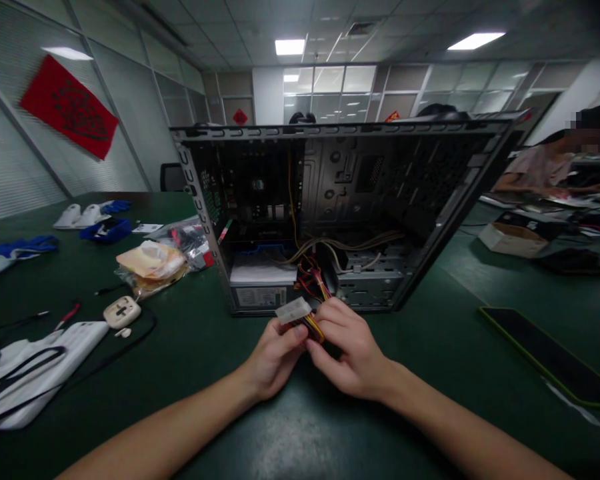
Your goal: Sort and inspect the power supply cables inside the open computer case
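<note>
An open black computer case point(330, 200) stands on its side on the green table point(290, 427), its inside facing me. A bundle of red, yellow and black wires point(316, 280) runs out of it to a white plastic power connector point(293, 311). My left hand point(273, 357) pinches this connector from below. My right hand point(347, 347) is closed around the wires just behind the connector. Both hands are in front of the case's lower edge.
To the left lie a white pad with black cables point(40, 367), a small white adapter point(122, 311), plastic bags with parts point(155, 263) and blue-white gloves point(100, 223). A dark flat panel point(550, 357) lies at right. Another person point(555, 163) sits at the far right behind a cardboard box point(513, 239).
</note>
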The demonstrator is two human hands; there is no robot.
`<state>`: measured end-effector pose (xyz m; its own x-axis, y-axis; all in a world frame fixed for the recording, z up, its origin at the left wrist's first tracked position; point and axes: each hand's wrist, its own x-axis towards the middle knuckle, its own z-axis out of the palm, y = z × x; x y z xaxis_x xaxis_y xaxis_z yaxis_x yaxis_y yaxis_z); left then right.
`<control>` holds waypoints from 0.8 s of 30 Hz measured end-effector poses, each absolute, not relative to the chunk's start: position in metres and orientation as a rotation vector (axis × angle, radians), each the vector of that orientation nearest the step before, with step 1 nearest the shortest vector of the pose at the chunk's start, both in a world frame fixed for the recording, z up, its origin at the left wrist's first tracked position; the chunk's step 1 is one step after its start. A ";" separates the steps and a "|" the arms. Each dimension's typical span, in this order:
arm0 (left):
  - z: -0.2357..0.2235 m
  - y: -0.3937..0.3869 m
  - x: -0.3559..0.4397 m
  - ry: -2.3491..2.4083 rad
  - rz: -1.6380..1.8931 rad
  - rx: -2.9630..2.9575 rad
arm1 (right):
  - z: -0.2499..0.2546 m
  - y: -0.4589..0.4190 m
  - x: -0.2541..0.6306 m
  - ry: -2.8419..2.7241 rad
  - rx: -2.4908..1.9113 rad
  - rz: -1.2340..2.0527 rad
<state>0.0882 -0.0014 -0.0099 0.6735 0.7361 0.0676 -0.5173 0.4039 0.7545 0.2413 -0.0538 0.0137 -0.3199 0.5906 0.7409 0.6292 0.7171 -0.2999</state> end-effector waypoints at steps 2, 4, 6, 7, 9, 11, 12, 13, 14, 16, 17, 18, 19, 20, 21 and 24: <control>-0.009 0.001 0.087 0.300 0.870 0.826 | 0.021 -0.050 0.239 -2.030 -0.997 -0.053; -0.010 0.005 0.087 0.301 0.925 0.831 | 0.034 -0.042 0.237 -2.042 -1.127 -0.053; -0.014 0.008 0.087 0.321 0.950 0.820 | 0.055 -0.028 0.232 -2.018 -1.276 -0.069; -0.017 0.009 0.087 0.342 0.949 0.811 | 0.067 -0.020 0.229 -2.007 -1.348 -0.103; -0.023 0.009 0.088 0.384 0.915 0.837 | 0.092 0.000 0.220 -2.004 -1.492 -0.206; -0.027 0.008 0.089 0.397 0.849 0.895 | 0.113 0.020 0.210 -2.073 -1.561 -0.280; -0.028 0.007 0.089 0.393 0.819 0.930 | 0.120 0.030 0.206 -2.114 -1.580 -0.303; -0.028 0.006 0.088 0.386 0.800 0.960 | 0.125 0.039 0.202 -2.137 -1.602 -0.326; -0.027 0.006 0.088 0.379 0.790 0.986 | 0.128 0.048 0.199 -2.143 -1.634 -0.348; -0.026 0.006 0.087 0.376 0.792 1.016 | 0.128 0.062 0.194 -2.109 -1.728 -0.377; -0.025 0.006 0.087 0.382 0.797 1.021 | 0.127 0.068 0.192 -2.081 -1.775 -0.386; -0.024 0.006 0.087 0.391 0.800 1.022 | 0.126 0.073 0.191 -2.058 -1.814 -0.391; -0.024 0.006 0.087 0.402 0.798 1.020 | 0.124 0.077 0.190 -2.038 -1.845 -0.394; -0.024 0.006 0.087 0.412 0.795 1.020 | 0.122 0.081 0.189 -2.023 -1.864 -0.398; -0.024 0.006 0.087 0.419 0.792 1.020 | 0.121 0.085 0.189 -2.009 -1.875 -0.404; -0.023 0.005 0.088 0.423 0.788 1.025 | 0.118 0.091 0.189 -1.980 -1.885 -0.414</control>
<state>0.0883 0.0050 -0.0234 0.6584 0.7516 0.0411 -0.3809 0.2855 0.8794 0.1885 0.0909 0.1182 -0.0329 0.8873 0.4601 0.9973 0.0596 -0.0437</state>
